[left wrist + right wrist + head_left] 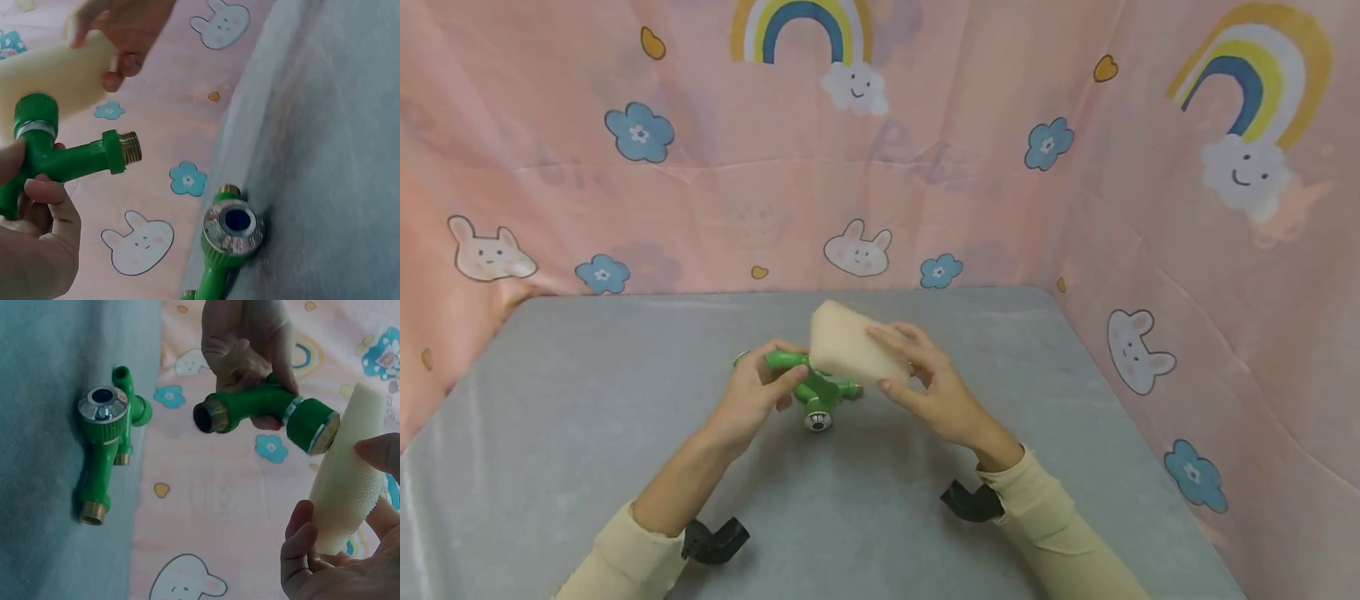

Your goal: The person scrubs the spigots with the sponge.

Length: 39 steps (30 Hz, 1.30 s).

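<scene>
Two green taps noted: one (786, 360) gripped in left hand (752, 400) at frame centre, sponge (850, 346) clasped in right hand (936, 392) against it; wiping apparently underway. Second tap (820, 404) untouched on grey table (587, 417) below.

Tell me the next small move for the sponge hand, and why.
Probably bring the sponge the last bit onto the knob end of the held green tap and rub. The right hand has the sponge right beside that knob, the left hand keeps the tap lifted, and a second tap lies on the grey table.
</scene>
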Each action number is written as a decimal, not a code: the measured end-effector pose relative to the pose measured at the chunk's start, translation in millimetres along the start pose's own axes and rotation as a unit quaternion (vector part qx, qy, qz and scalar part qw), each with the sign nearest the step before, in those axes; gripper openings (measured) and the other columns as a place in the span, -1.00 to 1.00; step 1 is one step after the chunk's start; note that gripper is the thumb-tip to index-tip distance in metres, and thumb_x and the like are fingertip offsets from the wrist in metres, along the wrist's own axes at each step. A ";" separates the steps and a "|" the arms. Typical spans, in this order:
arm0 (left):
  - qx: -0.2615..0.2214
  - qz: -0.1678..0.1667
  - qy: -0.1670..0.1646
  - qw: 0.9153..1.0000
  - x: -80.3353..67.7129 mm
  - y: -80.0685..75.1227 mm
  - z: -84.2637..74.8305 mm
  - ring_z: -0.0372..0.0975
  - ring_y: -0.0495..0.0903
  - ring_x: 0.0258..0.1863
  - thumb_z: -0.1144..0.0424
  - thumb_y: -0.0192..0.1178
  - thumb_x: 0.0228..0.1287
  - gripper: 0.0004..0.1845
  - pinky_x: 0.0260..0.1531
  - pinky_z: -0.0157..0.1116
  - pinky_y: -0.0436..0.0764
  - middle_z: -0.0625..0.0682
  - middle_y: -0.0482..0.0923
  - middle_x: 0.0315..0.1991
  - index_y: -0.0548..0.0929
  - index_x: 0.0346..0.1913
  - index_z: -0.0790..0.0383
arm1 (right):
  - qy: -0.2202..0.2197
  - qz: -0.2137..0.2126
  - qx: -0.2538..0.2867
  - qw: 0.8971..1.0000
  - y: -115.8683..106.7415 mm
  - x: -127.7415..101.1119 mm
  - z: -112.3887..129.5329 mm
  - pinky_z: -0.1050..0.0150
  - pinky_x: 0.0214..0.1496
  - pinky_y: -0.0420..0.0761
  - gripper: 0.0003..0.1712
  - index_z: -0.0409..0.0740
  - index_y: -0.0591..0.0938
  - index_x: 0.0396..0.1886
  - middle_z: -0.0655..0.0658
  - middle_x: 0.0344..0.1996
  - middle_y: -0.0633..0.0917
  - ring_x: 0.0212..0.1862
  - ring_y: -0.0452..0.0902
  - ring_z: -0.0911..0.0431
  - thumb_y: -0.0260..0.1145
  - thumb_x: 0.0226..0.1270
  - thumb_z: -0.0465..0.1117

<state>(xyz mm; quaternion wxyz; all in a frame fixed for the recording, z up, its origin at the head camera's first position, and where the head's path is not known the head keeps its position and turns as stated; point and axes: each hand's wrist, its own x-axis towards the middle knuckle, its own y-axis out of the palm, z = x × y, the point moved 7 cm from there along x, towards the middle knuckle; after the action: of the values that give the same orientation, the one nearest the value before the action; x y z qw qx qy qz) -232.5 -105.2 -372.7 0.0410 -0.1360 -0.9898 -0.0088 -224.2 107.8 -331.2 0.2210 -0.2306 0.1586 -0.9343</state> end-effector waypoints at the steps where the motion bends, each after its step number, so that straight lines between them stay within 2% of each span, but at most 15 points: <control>1: -0.020 -0.003 -0.006 1.000 -0.1 -0.6 -0.4 -0.37 0.34 -0.47 0.32 0.12 0.51 -0.90 -0.45 -0.44 0.35 -0.25 0.55 -0.39 0.56 -0.01 0.19 | 0.001 -0.003 0.000 1.000 -0.6 0.3 -0.9 0.19 0.22 0.57 -0.33 -0.15 0.41 0.48 -0.22 0.44 0.31 0.30 0.36 -0.13 0.29 0.39 -0.41; 6: -0.101 -0.027 -0.037 0.994 1.0 -6.8 -1.4 -0.40 0.37 -0.41 0.24 0.09 0.55 -0.93 -0.44 -0.49 0.32 -0.26 0.53 -0.39 0.57 -0.10 0.01 | 0.012 -0.016 -0.015 1.000 -10.0 2.7 -4.4 0.19 0.16 0.57 -0.32 -0.14 0.43 0.46 -0.24 0.39 0.35 0.24 0.41 -0.11 0.31 0.35 -0.42; 11: -0.150 -0.039 -0.057 0.986 0.7 -11.0 2.5 -0.43 0.50 -0.38 0.13 0.06 0.56 -0.86 -0.47 -0.53 0.32 -0.25 0.72 -0.28 0.61 -0.19 -0.02 | 0.002 -0.039 -0.020 0.999 -20.8 2.1 -2.4 0.34 0.13 0.55 -0.32 -0.16 0.43 0.46 -0.24 0.40 0.33 0.23 0.40 -0.08 0.30 0.35 -0.45; 14: -0.178 -0.015 -0.076 0.981 0.6 -5.0 9.8 -0.44 0.56 -0.36 0.05 -0.01 0.59 -0.75 -0.44 -0.55 0.42 -0.21 0.76 -0.23 0.64 -0.21 -0.01 | -0.019 -0.042 -0.007 0.999 -19.6 0.8 1.0 0.41 0.21 0.53 -0.29 -0.18 0.39 0.48 -0.23 0.43 0.31 0.26 0.38 -0.06 0.29 0.33 -0.50; 16: -0.190 0.003 -0.090 0.978 0.2 1.0 15.1 -0.44 0.55 -0.37 -0.02 -0.05 0.59 -0.68 -0.41 -0.54 0.47 -0.22 0.74 -0.27 0.64 -0.26 0.00 | -0.035 -0.034 0.004 0.999 -14.5 0.4 3.8 0.40 0.26 0.52 -0.27 -0.19 0.37 0.49 -0.21 0.44 0.29 0.30 0.35 -0.05 0.28 0.33 -0.51; 19: -0.197 0.020 -0.097 0.975 -0.4 8.0 20.3 -0.42 0.58 -0.33 -0.08 -0.09 0.58 -0.60 -0.26 -0.50 0.56 -0.23 0.68 -0.36 0.63 -0.36 -0.02 | -0.047 -0.018 0.012 0.999 -4.9 0.5 7.1 0.33 0.29 0.53 -0.24 -0.16 0.37 0.50 -0.18 0.44 0.29 0.34 0.32 -0.05 0.29 0.31 -0.52; 20: -0.197 0.023 -0.096 0.975 -0.8 9.4 20.9 -0.42 0.58 -0.31 -0.10 -0.10 0.58 -0.58 -0.23 -0.48 0.56 -0.24 0.67 -0.37 0.63 -0.38 -0.03 | -0.048 -0.016 0.010 0.999 -2.3 0.6 7.2 0.30 0.29 0.54 -0.24 -0.15 0.38 0.49 -0.17 0.44 0.29 0.35 0.31 -0.04 0.29 0.30 -0.53; 24: -0.199 0.052 -0.086 0.975 -0.8 13.6 19.3 -0.37 0.61 -0.12 -0.10 -0.14 0.60 -0.56 0.12 -0.38 0.57 -0.23 0.66 -0.26 0.64 -0.36 -0.04 | -0.037 -0.026 -0.020 0.999 2.1 1.0 4.3 0.04 0.26 0.60 -0.24 -0.14 0.41 0.48 -0.20 0.43 0.27 0.36 0.32 -0.09 0.30 0.28 -0.54; 28: -0.202 0.095 -0.070 0.972 -0.1 17.3 13.3 -0.35 0.60 -0.06 0.08 -0.12 0.65 -0.71 0.21 -0.34 0.52 -0.19 0.65 -0.16 0.60 -0.15 0.07 | -0.016 -0.042 -0.045 0.998 0.5 1.3 2.5 -0.15 0.26 0.58 -0.24 -0.14 0.41 0.48 -0.25 0.44 0.24 0.39 0.29 -0.15 0.30 0.27 -0.54; 31: -0.200 0.112 -0.062 0.971 -1.2 17.6 10.3 -0.36 0.60 -0.07 0.14 -0.11 0.65 -0.77 0.18 -0.36 0.52 -0.18 0.66 -0.16 0.56 -0.07 0.11 | -0.016 -0.043 -0.042 0.998 0.3 1.3 3.6 -0.13 0.27 0.58 -0.24 -0.16 0.41 0.48 -0.26 0.44 0.23 0.38 0.28 -0.15 0.31 0.27 -0.54; 33: -0.200 0.118 -0.060 0.971 -1.8 16.2 10.0 -0.37 0.58 -0.09 0.10 -0.13 0.65 -0.73 0.15 -0.39 0.50 -0.20 0.62 -0.18 0.58 -0.11 0.07 | -0.017 -0.040 -0.043 0.998 0.1 1.3 3.3 -0.03 0.24 0.60 -0.25 -0.17 0.41 0.47 -0.26 0.44 0.24 0.37 0.29 -0.14 0.32 0.28 -0.53; 36: -0.214 0.117 -0.062 0.968 -1.6 13.2 8.8 -0.36 0.53 -0.14 0.02 -0.14 0.64 -0.67 0.03 -0.43 0.49 -0.21 0.57 -0.24 0.62 -0.16 0.02 | -0.012 -0.041 -0.061 0.997 -4.3 1.4 -0.6 0.15 0.14 0.61 -0.25 -0.15 0.42 0.47 -0.25 0.43 0.26 0.34 0.31 -0.14 0.32 0.27 -0.52; 39: -0.230 0.112 -0.060 0.965 -1.0 9.9 7.6 -0.37 0.51 -0.17 -0.01 -0.15 0.63 -0.67 -0.09 -0.46 0.52 -0.21 0.55 -0.24 0.61 -0.13 0.01 | 0.001 -0.053 -0.079 0.995 -12.0 2.1 -6.0 0.20 0.06 0.57 -0.25 -0.12 0.44 0.46 -0.25 0.43 0.26 0.34 0.30 -0.14 0.33 0.27 -0.52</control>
<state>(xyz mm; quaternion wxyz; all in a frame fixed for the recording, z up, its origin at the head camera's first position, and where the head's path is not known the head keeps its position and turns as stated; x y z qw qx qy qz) -229.6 -95.7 -380.3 -0.0506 -0.2524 -0.9401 -0.2233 -232.9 118.2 -330.7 0.1523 -0.2546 0.2198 -0.9294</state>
